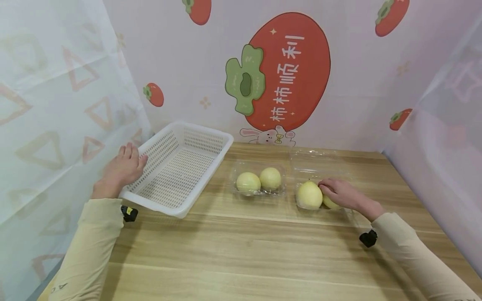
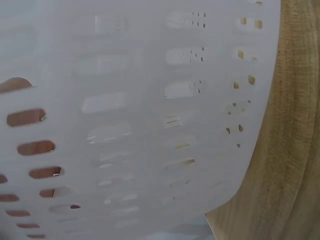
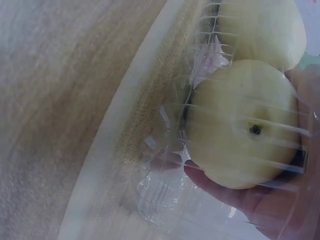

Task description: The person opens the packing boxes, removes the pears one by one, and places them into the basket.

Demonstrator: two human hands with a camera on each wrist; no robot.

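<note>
My right hand (image 1: pixel 344 194) holds a pale yellow pear (image 3: pixel 240 125) in the right clear plastic box (image 1: pixel 310 209). In the right wrist view, its thumb and fingers curl round the pear, seen through the clear plastic. Beside it in the same box sits another pear (image 1: pixel 310 195). On the left, my left hand (image 1: pixel 122 168) rests at the left rim of a white plastic basket (image 1: pixel 205 182), its fingers fairly straight. Through the basket's slots, parts of that hand show in the left wrist view. No fruit lies in the basket.
A second clear box (image 1: pixel 237 167) with two pears (image 1: pixel 260 180) stands between the basket and the right box, whose clear lid (image 1: pixel 316 159) is raised behind it. All stand on a wooden table (image 1: pixel 241 255). Printed sheets (image 1: pixel 188 67) enclose the back and sides.
</note>
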